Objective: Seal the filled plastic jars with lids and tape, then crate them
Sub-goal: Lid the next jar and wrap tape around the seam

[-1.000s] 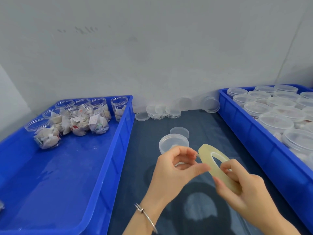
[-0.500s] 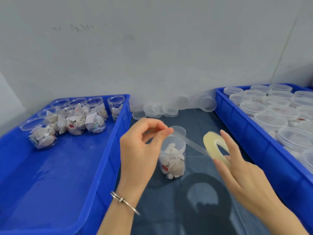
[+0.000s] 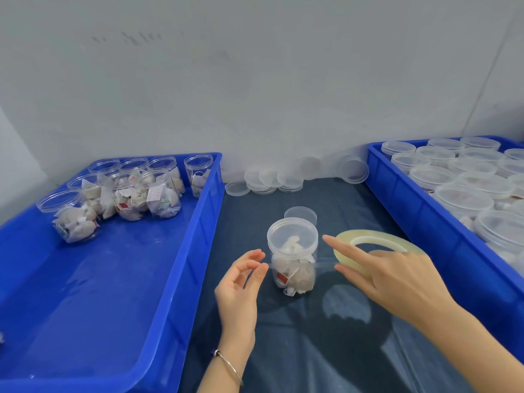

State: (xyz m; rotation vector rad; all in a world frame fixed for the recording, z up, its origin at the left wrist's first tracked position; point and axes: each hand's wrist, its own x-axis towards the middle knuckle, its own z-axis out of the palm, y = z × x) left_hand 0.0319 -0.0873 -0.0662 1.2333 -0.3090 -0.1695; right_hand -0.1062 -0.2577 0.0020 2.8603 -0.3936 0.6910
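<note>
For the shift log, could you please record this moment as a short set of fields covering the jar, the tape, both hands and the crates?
jar: lidded jar upright on the dark mat, filled with sachets
tape: strip stretched across the jar's front from the tape roll
left hand: pinches the strip's free end
right hand: holds the roll
left crate: unlidded filled jars at its far end
right crate: lidded jars
spare lids: piled by the wall

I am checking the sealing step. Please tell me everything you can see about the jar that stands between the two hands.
The jar is clear plastic, round, upright on the dark table cover. A translucent lid closes it. Inside lie pale sachets, one with a red tag. A clear tape strip crosses its front below the lid, stretched from the left hand to the tape roll held by the right hand.
</note>
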